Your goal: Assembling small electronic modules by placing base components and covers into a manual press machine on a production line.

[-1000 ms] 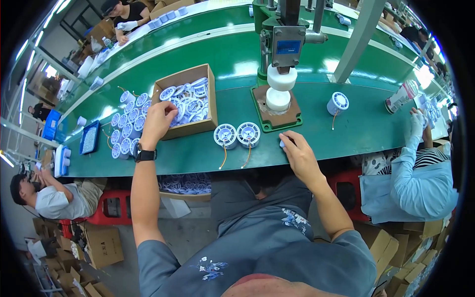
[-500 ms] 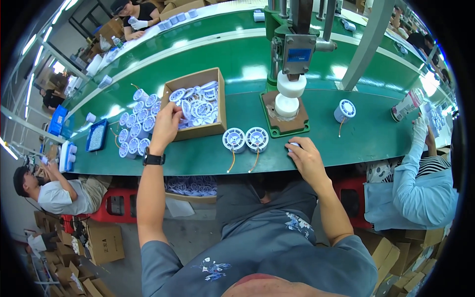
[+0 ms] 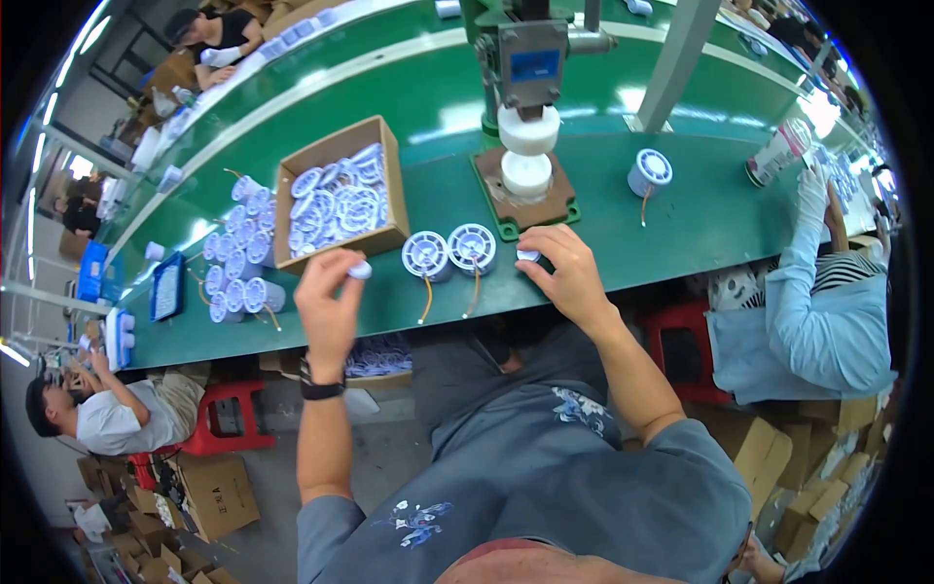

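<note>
Left hand: the left hand (image 3: 331, 302) is raised just off the near edge of the green workbench (image 3: 681, 234), fingers curled narrow, pinching a small white part (image 3: 360, 270) at the fingertips.
Right hand: the right hand (image 3: 564, 273) rests on the bench near its front edge, fingers bent and loosely closed around a small white piece (image 3: 527, 255) (only a sliver of it shows).
Coils: two round white coils (image 3: 449, 251) lie side by side on the bench between the hands, thin wires trailing toward the near edge.
Box: an open cardboard box (image 3: 336, 200) full of white coils sits just behind the left hand; more loose coils (image 3: 238, 268) crowd the bench to its left.
Press: a press (image 3: 530, 73) stands behind the right hand, a white cylinder under it on a brown base plate (image 3: 525, 200).
Single coil: one more coil (image 3: 650, 172) stands apart toward the bench's right end.
Room: a green conveyor belt (image 3: 409, 97) runs behind the bench; other people sit along the line, and cardboard cartons (image 3: 219, 492) lie on the floor.
</note>
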`<state>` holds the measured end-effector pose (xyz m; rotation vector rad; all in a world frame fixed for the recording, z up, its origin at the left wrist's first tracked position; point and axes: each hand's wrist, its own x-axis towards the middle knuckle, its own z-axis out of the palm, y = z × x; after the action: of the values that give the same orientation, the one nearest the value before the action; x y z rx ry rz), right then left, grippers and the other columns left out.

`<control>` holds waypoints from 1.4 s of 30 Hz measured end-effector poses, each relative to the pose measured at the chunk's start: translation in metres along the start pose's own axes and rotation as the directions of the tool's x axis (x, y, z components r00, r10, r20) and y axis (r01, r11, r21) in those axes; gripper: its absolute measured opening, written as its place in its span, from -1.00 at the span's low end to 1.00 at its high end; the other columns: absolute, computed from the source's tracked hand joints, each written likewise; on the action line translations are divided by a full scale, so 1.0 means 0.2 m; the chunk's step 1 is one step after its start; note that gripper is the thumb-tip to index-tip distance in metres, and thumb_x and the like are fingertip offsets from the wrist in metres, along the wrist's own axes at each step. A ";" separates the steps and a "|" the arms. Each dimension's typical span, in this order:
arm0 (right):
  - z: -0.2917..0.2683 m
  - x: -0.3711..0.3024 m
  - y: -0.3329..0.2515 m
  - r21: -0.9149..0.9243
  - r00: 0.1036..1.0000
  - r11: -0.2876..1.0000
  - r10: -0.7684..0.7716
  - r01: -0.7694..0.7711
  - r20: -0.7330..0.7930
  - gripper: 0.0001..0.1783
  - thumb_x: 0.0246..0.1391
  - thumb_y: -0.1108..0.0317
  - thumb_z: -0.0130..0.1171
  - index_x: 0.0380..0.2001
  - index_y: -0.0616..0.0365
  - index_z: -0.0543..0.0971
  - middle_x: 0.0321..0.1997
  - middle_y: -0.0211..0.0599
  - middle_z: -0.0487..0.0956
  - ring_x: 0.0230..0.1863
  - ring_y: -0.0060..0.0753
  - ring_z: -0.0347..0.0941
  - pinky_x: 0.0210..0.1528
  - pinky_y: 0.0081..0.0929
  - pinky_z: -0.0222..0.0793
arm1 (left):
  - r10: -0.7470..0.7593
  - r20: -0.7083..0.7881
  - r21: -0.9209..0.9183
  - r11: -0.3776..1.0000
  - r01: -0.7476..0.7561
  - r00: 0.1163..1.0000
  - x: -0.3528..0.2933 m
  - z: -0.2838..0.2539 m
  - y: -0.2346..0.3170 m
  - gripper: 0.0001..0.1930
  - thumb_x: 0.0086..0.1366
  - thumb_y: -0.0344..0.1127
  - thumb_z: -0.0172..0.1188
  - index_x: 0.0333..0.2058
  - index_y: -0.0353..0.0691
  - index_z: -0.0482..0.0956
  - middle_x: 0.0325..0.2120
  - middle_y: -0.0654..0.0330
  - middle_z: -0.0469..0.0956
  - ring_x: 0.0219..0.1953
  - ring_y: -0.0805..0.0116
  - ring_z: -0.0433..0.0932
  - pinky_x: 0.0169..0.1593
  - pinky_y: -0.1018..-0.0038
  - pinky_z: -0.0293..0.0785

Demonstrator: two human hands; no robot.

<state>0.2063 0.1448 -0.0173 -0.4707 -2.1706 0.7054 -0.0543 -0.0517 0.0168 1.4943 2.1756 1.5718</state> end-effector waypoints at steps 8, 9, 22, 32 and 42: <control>0.02 0.01 -0.04 -0.097 0.999 0.995 -0.001 0.005 0.051 -0.72 -0.19 0.46 0.45 -0.36 0.21 0.59 -0.15 -0.31 0.68 -0.11 -0.20 0.53 -0.05 -0.31 0.44 | 0.217 -0.036 0.450 0.875 -0.178 0.975 -0.27 0.26 -0.04 -0.78 0.13 -0.57 0.28 -0.19 -0.34 0.67 -0.15 0.03 0.62 -0.12 -0.01 0.58 -0.01 0.24 0.50; 0.05 0.04 -0.06 0.019 1.000 1.000 0.009 -0.009 -0.006 -0.72 -0.19 0.46 0.46 -0.36 0.21 0.59 -0.14 -0.31 0.68 -0.11 -0.21 0.53 -0.05 -0.31 0.44 | 0.262 -0.019 0.488 0.845 -0.220 0.965 -0.27 0.26 -0.03 -0.78 0.14 -0.55 0.28 -0.19 -0.34 0.67 -0.14 0.02 0.63 -0.11 -0.02 0.57 0.00 0.24 0.50; 0.24 0.16 -0.09 0.199 1.000 0.980 0.021 -0.019 -0.008 -0.75 -0.17 0.45 0.46 -0.38 0.20 0.61 -0.08 -0.32 0.71 -0.08 -0.27 0.49 -0.04 -0.36 0.42 | 0.027 -0.245 0.033 0.999 -0.020 0.969 -0.17 0.28 0.15 -0.77 0.17 -0.57 0.26 -0.16 -0.36 0.66 -0.11 0.03 0.66 -0.01 0.11 0.57 0.09 0.30 0.45; 0.23 0.16 -0.12 0.152 1.000 0.988 0.009 -0.008 -0.007 -0.77 -0.15 0.47 0.44 -0.38 0.24 0.60 -0.08 -0.28 0.70 -0.08 -0.26 0.50 -0.04 -0.35 0.44 | 0.047 0.015 -0.055 0.997 -0.046 0.999 -0.04 0.34 0.07 -0.75 0.13 -0.55 0.31 -0.16 -0.33 0.69 -0.12 0.07 0.68 0.02 0.17 0.57 0.13 0.33 0.42; 0.24 0.15 -0.10 0.203 1.000 0.979 0.025 -0.023 -0.006 -0.74 -0.12 0.48 0.43 -0.34 0.27 0.58 -0.08 -0.25 0.70 -0.07 -0.25 0.51 -0.06 -0.36 0.48 | -0.063 -0.039 -0.190 0.980 0.054 0.997 -0.02 0.39 0.04 -0.78 0.17 -0.57 0.29 -0.17 -0.37 0.69 -0.06 0.05 0.66 0.04 0.20 0.57 0.16 0.35 0.42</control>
<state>0.1490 0.1305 -0.0133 -0.3919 -2.0613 0.9254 -0.0039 -0.0001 -0.0160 1.3404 2.0066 1.7521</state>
